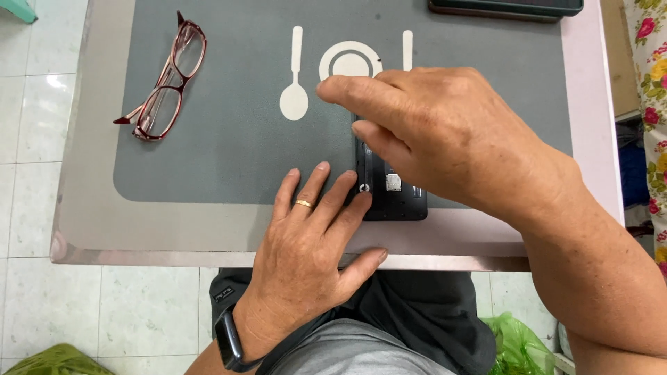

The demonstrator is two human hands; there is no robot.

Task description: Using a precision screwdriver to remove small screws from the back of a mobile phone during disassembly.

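Note:
A small black phone [392, 194] lies on its face with the back cover off, on the near edge of a grey placemat [229, 153]; a small card slot shows inside it. My left hand [313, 243], with a gold ring and a black wrist band, lies flat with its fingertips pressing the phone's left edge. My right hand [431, 132] reaches over the phone from the right and covers its upper half, fingers curled on its top left side, index finger stretched out to the left. What the right fingers pinch is hidden.
Red-framed glasses [163, 83] lie folded open at the placemat's far left. A dark flat case [507, 8] sits at the table's far edge. The small table [90, 208] stands on a tiled floor; a green plastic bag [514, 344] is below at right.

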